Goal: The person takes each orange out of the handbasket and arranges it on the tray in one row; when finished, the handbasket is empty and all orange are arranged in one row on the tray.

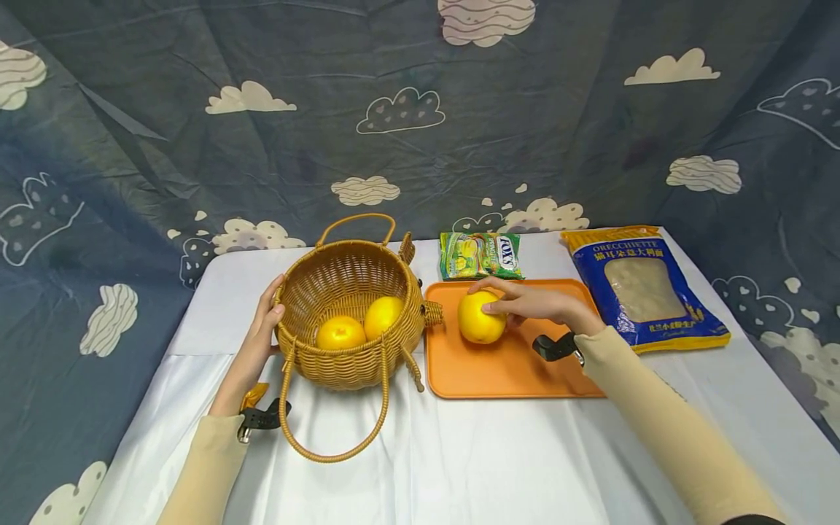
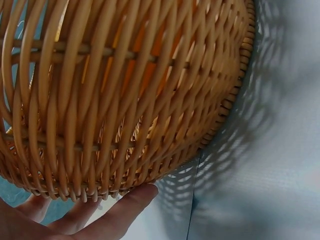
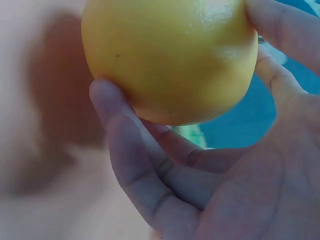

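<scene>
My right hand [image 1: 528,302] holds a round, smooth yellow fruit [image 1: 481,318] over the orange tray [image 1: 453,375]. In the right wrist view, curled fingers grip that fruit [image 3: 170,60] from around its side and below. At the left stands a brown wicker basket [image 1: 348,368] shaped like a bird, its two looped handles folded outward. Two yellow fruits lie inside, one at the front [image 1: 340,333] and another [image 1: 383,315] beside it. Against the basket's left wall rests my left hand [image 1: 259,332], and the left wrist view shows its fairly straight fingers touching the weave [image 2: 115,125].
Behind the tray lies a green candy bag [image 1: 480,255]. A blue and yellow pasta bag [image 1: 646,288] is at the tray's right. A white cloth [image 1: 407,459] covers the table, and a dark curtain with cloud prints [image 1: 407,168] hangs around it.
</scene>
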{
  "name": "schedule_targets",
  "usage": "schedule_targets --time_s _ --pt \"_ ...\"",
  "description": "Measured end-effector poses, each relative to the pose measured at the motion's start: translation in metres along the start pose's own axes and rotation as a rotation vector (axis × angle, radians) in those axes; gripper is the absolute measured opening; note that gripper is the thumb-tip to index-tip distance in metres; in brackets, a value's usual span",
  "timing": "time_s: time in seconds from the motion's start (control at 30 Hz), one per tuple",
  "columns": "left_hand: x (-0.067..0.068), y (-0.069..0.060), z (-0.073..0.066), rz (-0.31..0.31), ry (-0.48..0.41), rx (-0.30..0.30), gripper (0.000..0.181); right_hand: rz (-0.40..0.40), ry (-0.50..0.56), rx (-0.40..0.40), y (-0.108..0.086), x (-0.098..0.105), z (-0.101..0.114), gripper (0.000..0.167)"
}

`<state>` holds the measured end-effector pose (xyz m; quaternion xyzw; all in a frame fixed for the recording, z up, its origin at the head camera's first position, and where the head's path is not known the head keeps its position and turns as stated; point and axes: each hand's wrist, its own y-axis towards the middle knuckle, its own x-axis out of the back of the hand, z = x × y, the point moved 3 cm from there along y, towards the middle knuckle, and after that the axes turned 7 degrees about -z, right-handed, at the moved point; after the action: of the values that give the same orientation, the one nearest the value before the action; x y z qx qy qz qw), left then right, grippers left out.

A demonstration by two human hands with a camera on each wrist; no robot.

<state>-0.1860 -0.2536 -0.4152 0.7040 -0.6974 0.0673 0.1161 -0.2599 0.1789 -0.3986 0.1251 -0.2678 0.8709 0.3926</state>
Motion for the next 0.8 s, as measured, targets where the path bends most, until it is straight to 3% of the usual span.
schedule_targets --time_s 0.3,0.5,0.67,0.8 --pt "-0.001 0.0 0.002 -0.004 -0.006 0.003 0.055 0.02 -0.046 0.033 0.007 -0.012 -0.002 0.05" --pt "0.0 0.001 0.002 -0.008 -0.003 -0.003 0.055 0.046 -0.057 -0.003 0.005 -0.009 0.001 0.057" --pt "0.0 0.002 0.003 -0.011 0.0 -0.009 0.055 0.009 -0.104 -0.001 0.004 -0.002 0.007 0.058" --pt "0.0 0.002 0.004 -0.01 -0.002 -0.008 0.055 -0.033 -0.125 0.055 0.005 0.006 0.019 0.055"
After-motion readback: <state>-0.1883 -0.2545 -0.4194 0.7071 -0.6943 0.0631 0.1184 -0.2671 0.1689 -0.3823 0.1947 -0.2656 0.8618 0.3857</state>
